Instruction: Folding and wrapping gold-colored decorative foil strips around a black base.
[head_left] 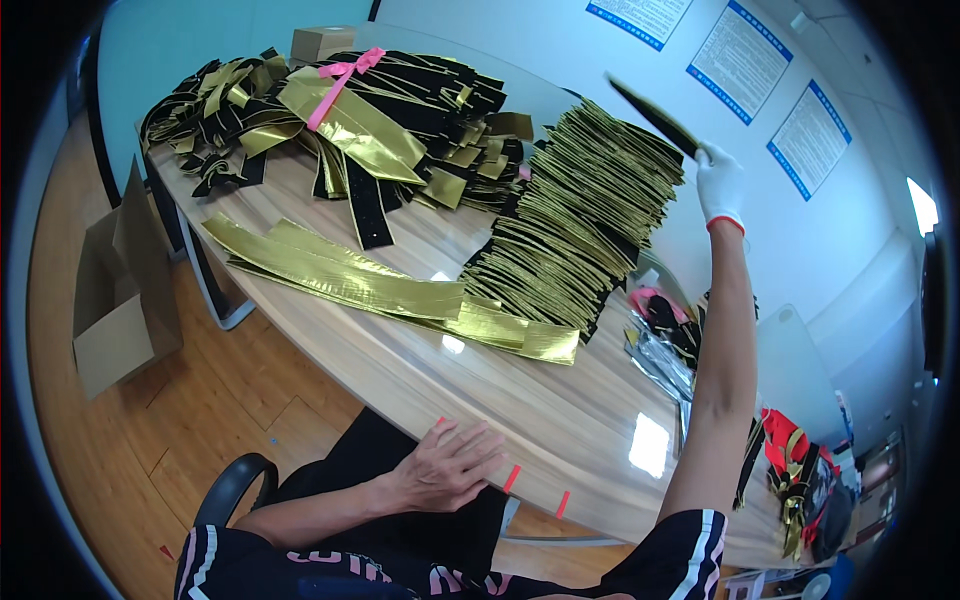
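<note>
My right hand [721, 184], in a white glove with a red cuff, is raised beyond the table's far right side. It is closed on one end of a dark strip with a pale edge [655, 118], which points up and left. My bare left hand [450, 467] lies on the near table edge, fingers stretched out and holding nothing. Between the hands stands a long stack of folded black-and-gold strips [575, 215]. Several gold strips [345, 275] lie flat and overlapping to its left.
Bundles of black-and-gold strips [440, 100], one tied with a pink ribbon [342, 85], cover the far left table. Red tape marks [512, 478] sit on the near edge. Plastic bags [662, 365] and red-and-gold pieces [790, 450] lie right. An open cardboard box [125, 290] stands on the floor.
</note>
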